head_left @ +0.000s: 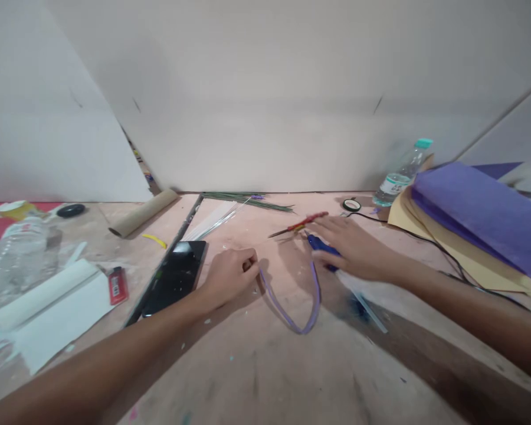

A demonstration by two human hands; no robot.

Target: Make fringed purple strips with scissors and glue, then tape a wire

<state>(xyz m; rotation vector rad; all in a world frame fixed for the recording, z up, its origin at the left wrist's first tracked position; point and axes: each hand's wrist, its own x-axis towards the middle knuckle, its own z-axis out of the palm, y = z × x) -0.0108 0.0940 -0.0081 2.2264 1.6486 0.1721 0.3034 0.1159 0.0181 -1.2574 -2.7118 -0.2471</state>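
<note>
My left hand [228,274] rests on the table with its fingers curled, pinching one end of a thin purple strip [292,307] that loops down and back up toward my right hand. My right hand [351,248] lies over a blue glue gun [321,248], fingers wrapped on it; a clear glue stick [367,307] juts out below it. Red-handled scissors [298,224] lie just beyond the right fingertips. A black phone [174,277] lies beside my left hand.
A red lighter [117,284], white rolled paper [44,295], a cardboard tube [144,212] and a plastic bottle [20,251] sit at left. Green stems [248,200], a tape roll [351,205], a water bottle [402,174] and purple and tan paper sheets [473,224] lie at back and right.
</note>
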